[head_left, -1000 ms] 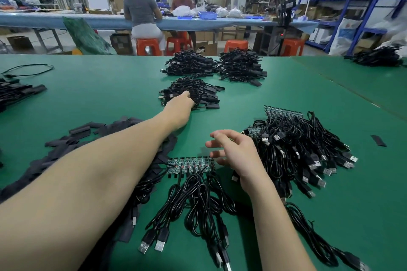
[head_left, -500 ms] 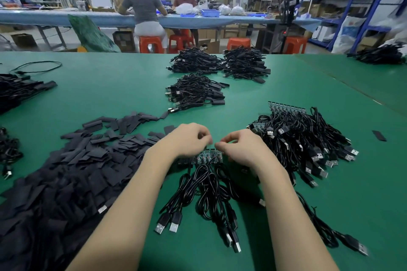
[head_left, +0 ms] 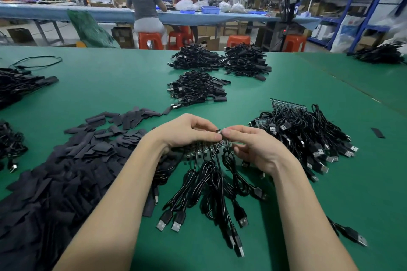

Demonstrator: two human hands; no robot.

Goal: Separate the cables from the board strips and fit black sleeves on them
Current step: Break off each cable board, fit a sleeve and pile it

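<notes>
A green board strip (head_left: pixel 206 149) with several black USB cables (head_left: pixel 211 185) hanging from it is held just above the green table (head_left: pixel 110 86). My left hand (head_left: pixel 187 131) grips the strip's left part from above. My right hand (head_left: pixel 255 149) pinches the small end piece at the strip's right end, thumb and forefinger meeting my left fingertips. The cables trail toward me, plugs lying on the table. A large heap of flat black sleeves (head_left: pixel 66 171) lies to the left, partly under my left forearm.
A pile of more strips with cables (head_left: pixel 304 134) lies at right. Three piles of sleeved cables (head_left: pixel 198 88) sit farther back, more cable heaps at the left edge (head_left: pixel 17 86) and far right (head_left: pixel 381 54). One loose sleeve (head_left: pixel 377 132) lies right. People sit at a bench behind.
My left hand came back from the far cable pile to the strip. Both hands closed on the strip and lifted it slightly; my fingertips now meet at its right end.
</notes>
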